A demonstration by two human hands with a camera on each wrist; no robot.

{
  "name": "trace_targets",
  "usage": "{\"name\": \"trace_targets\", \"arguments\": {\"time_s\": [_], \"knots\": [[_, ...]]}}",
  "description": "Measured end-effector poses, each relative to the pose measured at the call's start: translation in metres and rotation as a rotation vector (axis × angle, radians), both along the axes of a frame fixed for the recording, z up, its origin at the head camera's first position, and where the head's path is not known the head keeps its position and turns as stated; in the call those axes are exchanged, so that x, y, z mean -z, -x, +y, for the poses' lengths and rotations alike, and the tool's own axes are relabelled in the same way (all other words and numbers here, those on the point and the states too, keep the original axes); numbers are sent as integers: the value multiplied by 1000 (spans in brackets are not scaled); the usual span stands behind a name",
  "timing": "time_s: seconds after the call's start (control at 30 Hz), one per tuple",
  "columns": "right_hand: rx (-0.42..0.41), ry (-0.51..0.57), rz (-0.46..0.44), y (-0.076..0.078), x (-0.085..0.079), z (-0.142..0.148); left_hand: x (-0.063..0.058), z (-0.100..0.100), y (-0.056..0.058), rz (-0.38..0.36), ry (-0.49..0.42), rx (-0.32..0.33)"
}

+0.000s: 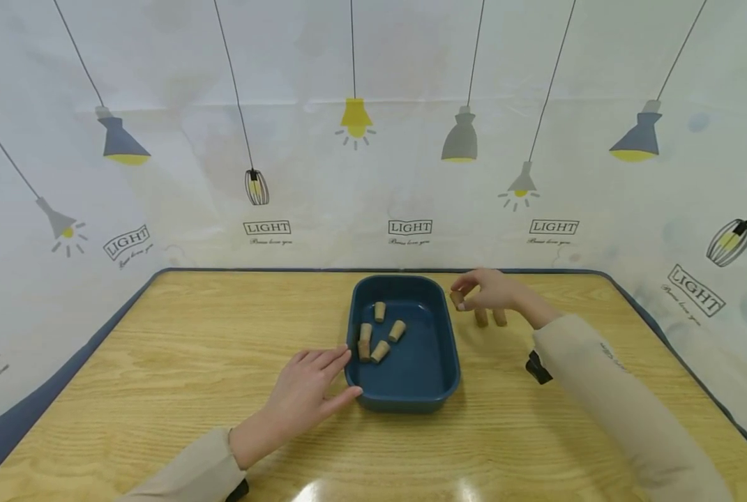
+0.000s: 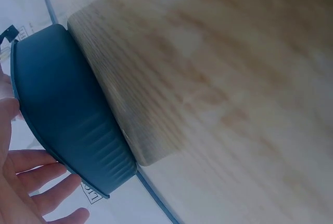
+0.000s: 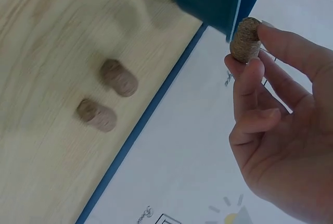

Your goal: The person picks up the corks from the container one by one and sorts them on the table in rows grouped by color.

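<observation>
A blue rectangular tray (image 1: 420, 376) stands on the table with several cork stoppers (image 1: 397, 330) lying in its left half. My left hand (image 1: 310, 387) touches the tray's left rim, its fingers fairly straight; the left wrist view shows those fingers (image 2: 57, 193) along the tray's outer wall (image 2: 67, 94). Just outside the right rim, my right hand (image 1: 495, 289) pinches one cork stopper (image 3: 245, 40) between thumb and fingers. Below that hand, two more cork stoppers (image 3: 119, 78) stand on the table, partly hidden by the hand in the head view.
The wooden table (image 1: 222, 321) has a dark blue edge along its back. Behind it hangs a white sheet (image 1: 323, 174) printed with lamps. A black strap piece (image 1: 538, 367) shows at the right sleeve.
</observation>
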State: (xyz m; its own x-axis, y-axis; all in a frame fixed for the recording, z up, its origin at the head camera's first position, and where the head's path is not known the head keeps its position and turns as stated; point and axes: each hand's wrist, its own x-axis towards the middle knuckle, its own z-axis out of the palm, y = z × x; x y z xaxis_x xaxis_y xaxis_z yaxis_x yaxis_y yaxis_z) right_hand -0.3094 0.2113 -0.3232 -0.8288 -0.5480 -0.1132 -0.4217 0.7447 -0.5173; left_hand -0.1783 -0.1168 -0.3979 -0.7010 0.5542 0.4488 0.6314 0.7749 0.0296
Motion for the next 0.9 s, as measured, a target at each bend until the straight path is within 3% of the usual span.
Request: {"name": "trace_targets", "arguments": {"time_s": [0.23,0.63,0.9], "knots": [[15,-2,18,-7,10,26,1,-1,1,8,-7,1],[23,98,-4,-21,28,73,2,-1,1,2,-4,-1],[44,112,67,-31,41,99,3,-1,1,10,1,3]]}}
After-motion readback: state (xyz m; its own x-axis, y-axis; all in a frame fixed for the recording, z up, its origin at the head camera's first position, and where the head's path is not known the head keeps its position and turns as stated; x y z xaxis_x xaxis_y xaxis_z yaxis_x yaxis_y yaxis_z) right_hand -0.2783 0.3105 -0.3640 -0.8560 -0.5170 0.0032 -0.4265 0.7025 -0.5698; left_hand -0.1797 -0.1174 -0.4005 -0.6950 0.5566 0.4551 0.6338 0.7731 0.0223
